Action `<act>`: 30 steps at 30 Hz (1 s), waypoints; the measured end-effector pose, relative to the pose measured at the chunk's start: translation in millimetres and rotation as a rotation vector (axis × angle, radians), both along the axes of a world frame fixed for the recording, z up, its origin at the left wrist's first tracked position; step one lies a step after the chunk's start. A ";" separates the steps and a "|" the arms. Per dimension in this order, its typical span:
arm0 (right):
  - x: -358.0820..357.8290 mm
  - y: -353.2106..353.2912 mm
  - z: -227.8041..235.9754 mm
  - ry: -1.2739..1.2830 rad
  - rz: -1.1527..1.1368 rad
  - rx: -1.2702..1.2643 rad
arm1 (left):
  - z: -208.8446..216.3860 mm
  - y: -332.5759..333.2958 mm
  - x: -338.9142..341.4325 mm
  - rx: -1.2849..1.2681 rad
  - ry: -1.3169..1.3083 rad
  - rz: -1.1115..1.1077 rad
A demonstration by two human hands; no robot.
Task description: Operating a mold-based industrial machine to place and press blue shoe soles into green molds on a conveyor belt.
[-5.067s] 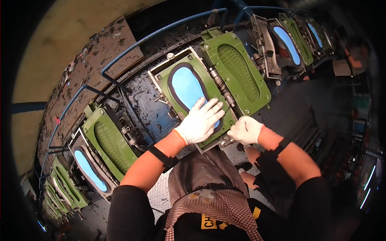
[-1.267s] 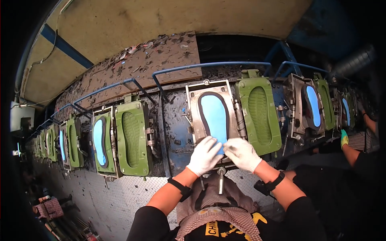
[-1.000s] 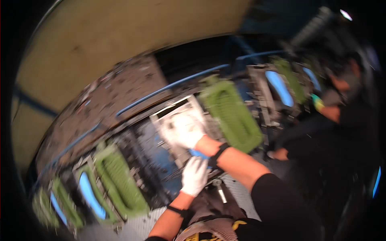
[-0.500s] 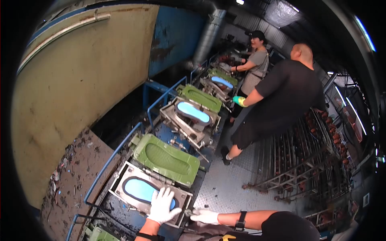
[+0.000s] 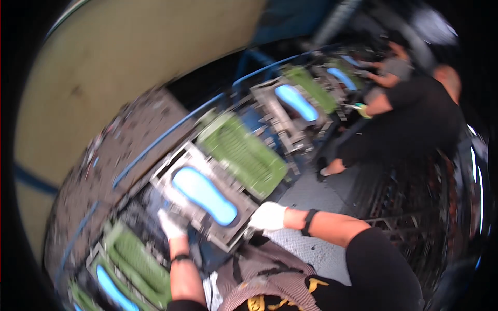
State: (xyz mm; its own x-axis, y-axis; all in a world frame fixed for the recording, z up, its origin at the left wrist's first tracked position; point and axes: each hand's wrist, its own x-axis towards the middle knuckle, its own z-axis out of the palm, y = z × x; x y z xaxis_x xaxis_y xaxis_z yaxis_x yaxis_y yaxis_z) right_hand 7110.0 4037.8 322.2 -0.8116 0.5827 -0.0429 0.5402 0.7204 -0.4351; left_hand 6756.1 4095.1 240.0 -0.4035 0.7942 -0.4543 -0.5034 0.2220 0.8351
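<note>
In front of me lies an open metal shoe-sole mould (image 5: 181,155), a blue insole-shaped piece (image 5: 205,194) set in its dark-rimmed cavity. Its green lid (image 5: 244,153), with a sole-shaped hollow, is tipped back on the far side. My left hand (image 5: 173,224), white-gloved, is off the blue piece, beside the mould's near left edge; motion smears its fingers. My right hand (image 5: 268,216), also gloved, is closed at the mould's near right corner, next to a small round knob (image 5: 248,235). What its fingers grip is hidden.
More moulds with green lids (image 5: 137,259) and blue pieces (image 5: 296,102) line up on both sides. A blue rail (image 5: 168,140) runs behind. Two people work at the far right; the nearer, in black (image 5: 415,119), stands in the aisle near metal racks (image 5: 399,207).
My left hand has lifted off the blue piece and moved left of the mould. My right hand stays at the mould's corner. The view has swung, bringing more near-left moulds into sight.
</note>
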 end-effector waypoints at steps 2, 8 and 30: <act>-4.0 0.9 -4.3 -0.112 -0.092 0.007 | -32.4 -16.3 -10.0 -0.060 -0.346 0.068; -17.6 -1.6 12.9 -0.087 -0.092 -0.042 | -54.1 -136.5 -17.8 -0.463 0.492 -0.416; 253.3 119.3 26.1 0.174 -0.709 0.241 | 54.2 -85.9 148.0 0.272 1.684 -0.424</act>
State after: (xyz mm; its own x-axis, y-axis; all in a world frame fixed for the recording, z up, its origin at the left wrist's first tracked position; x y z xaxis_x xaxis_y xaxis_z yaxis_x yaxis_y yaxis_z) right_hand 7363.3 4157.1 348.3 -0.2243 0.9432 0.2451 0.8464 0.3132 -0.4307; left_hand 6904.1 4009.1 294.1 -0.0166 0.9351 0.3541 0.9199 -0.1245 0.3718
